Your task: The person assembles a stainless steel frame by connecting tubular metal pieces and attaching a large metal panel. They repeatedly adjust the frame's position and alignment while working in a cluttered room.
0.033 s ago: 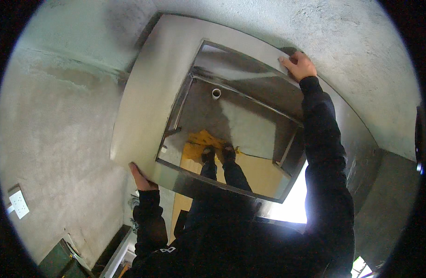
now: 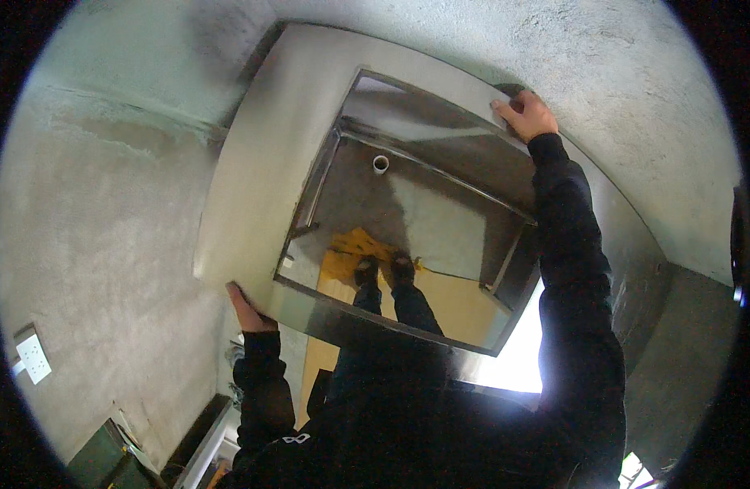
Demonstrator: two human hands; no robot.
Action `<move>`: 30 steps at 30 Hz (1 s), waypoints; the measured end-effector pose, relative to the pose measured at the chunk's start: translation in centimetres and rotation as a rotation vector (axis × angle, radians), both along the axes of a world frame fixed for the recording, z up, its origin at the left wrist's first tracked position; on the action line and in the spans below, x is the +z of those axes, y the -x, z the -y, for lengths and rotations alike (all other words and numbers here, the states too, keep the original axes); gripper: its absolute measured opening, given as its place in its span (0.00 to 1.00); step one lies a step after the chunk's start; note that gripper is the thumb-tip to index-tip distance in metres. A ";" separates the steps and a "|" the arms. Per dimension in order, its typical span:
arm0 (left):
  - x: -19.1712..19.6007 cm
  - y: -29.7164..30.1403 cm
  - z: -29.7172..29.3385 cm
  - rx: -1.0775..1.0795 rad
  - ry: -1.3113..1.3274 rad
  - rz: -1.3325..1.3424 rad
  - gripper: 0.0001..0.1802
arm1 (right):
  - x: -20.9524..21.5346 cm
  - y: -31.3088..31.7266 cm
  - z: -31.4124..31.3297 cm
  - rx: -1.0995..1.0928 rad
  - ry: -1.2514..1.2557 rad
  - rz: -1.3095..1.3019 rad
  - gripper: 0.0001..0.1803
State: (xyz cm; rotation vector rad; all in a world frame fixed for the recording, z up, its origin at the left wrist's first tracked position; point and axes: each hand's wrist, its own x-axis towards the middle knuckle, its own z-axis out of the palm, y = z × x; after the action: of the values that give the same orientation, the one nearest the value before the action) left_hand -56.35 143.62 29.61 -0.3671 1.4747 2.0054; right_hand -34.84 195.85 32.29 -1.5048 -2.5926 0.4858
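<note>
At two o'clock the right hand (image 2: 530, 119) is gripping the grey frame (image 2: 249, 175), at eight the left hand (image 2: 251, 313); its length is slanting ten-to-four.

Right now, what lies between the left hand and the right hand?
In the head view, the pale panel with its rectangular opening lies between left hand and right hand.

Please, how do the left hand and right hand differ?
The left hand is at the lower edge of the panel; the right hand is at its upper edge. The left hand is partly hidden; more of the right hand shows. Both touch the panel and come from black sleeves.
</note>
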 end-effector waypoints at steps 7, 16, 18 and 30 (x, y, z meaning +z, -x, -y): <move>-0.4 0.9 0.2 0.037 0.020 -0.024 0.31 | 1.2 0.4 -0.5 0.076 0.053 0.149 0.42; 1.4 1.0 -0.7 0.054 0.077 -0.146 0.30 | 2.8 -0.6 -1.9 0.131 0.129 0.177 0.47; 1.1 0.7 -0.7 0.028 0.061 -0.158 0.30 | 2.8 -1.1 -1.9 0.133 0.135 0.188 0.47; -1.0 1.0 -0.1 0.076 0.021 -0.160 0.29 | -0.1 -0.9 -3.5 0.208 0.269 0.038 0.50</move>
State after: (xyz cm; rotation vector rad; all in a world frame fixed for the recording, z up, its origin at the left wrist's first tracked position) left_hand -57.35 143.71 28.61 -0.2811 1.6018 2.1229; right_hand -33.89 199.38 32.18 -1.3264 -2.8221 0.8668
